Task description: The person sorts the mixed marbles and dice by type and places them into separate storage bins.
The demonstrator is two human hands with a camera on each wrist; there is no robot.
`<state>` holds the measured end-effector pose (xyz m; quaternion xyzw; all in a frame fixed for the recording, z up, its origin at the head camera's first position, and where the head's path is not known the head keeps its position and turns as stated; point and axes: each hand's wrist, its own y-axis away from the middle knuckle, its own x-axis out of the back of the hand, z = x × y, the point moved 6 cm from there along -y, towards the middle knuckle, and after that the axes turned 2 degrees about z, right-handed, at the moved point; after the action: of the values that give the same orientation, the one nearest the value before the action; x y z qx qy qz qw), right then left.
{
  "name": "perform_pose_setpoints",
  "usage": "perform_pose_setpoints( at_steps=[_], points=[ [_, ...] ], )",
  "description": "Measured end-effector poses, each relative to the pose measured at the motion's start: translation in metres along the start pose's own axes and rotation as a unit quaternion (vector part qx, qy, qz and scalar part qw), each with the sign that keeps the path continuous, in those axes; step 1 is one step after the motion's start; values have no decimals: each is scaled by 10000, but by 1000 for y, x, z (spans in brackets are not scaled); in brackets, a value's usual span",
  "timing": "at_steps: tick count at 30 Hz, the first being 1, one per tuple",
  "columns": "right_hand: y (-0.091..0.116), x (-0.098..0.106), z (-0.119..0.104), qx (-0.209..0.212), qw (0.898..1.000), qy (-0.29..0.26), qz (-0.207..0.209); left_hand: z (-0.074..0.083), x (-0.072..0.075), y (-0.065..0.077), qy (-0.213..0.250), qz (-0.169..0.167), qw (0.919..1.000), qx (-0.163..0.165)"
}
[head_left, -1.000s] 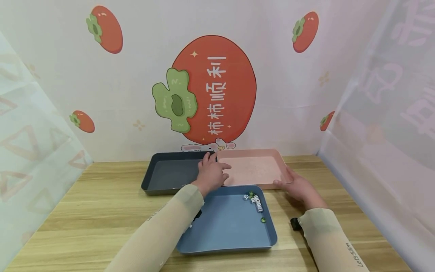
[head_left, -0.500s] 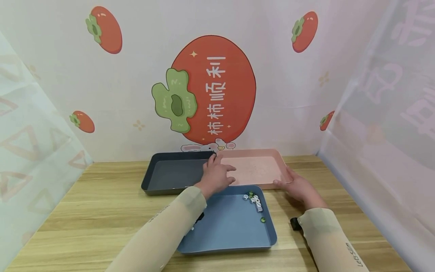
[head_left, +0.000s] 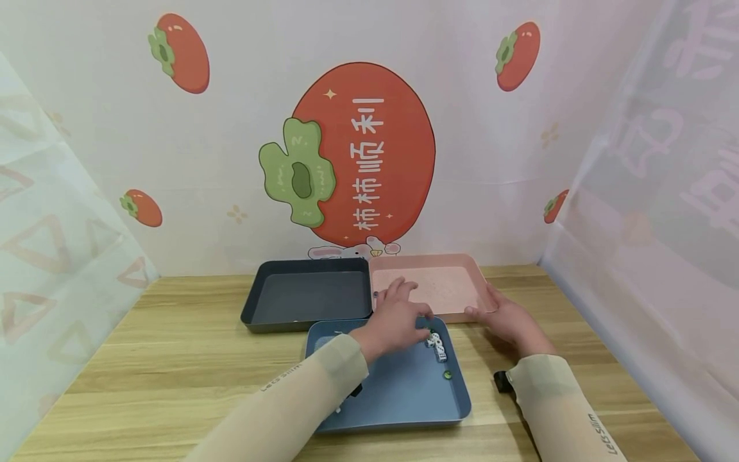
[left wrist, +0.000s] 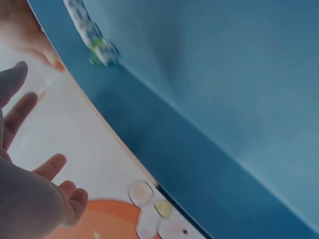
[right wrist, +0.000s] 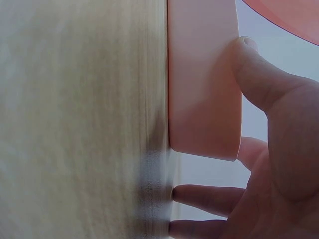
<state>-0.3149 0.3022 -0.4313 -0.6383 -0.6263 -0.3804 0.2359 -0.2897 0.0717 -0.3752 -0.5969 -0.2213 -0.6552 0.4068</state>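
My left hand (head_left: 398, 321) hangs palm down over the far edge of the blue tray (head_left: 404, 391), fingers spread and holding nothing. Its thumb and index finger are close to a cluster of white dice (head_left: 439, 346) in the tray's far right corner, partly covering it. A green marble-like ball (head_left: 447, 375) lies nearer along the right wall. In the left wrist view, dice (left wrist: 92, 35) line the blue tray's wall beyond my fingers. My right hand (head_left: 508, 317) holds the near right corner of the pink tray (head_left: 427, 285), thumb (right wrist: 246, 59) against its rim.
A dark grey tray (head_left: 312, 292) stands left of the pink one, their sides meeting. The blue tray sits in front of both on the wooden table (head_left: 173, 359). A printed cloth backdrop (head_left: 473, 160) rises close behind the trays.
My left hand has moved right and nearer, from the border between the dark and pink trays to the blue tray's far edge by the dice. My right hand stays at the pink tray's corner.
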Motion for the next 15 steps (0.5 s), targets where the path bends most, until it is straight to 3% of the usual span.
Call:
perform_pose_setpoints(
  at_steps=[7, 15],
  points=[
    [-1, -1, 0, 47, 10000, 19, -15, 34, -13, 12, -139, -570, 9944, -883],
    [-1, -1, 0, 152, 9998, 143, -26, 47, -27, 17, -536, -959, 9862, -1239]
  ],
)
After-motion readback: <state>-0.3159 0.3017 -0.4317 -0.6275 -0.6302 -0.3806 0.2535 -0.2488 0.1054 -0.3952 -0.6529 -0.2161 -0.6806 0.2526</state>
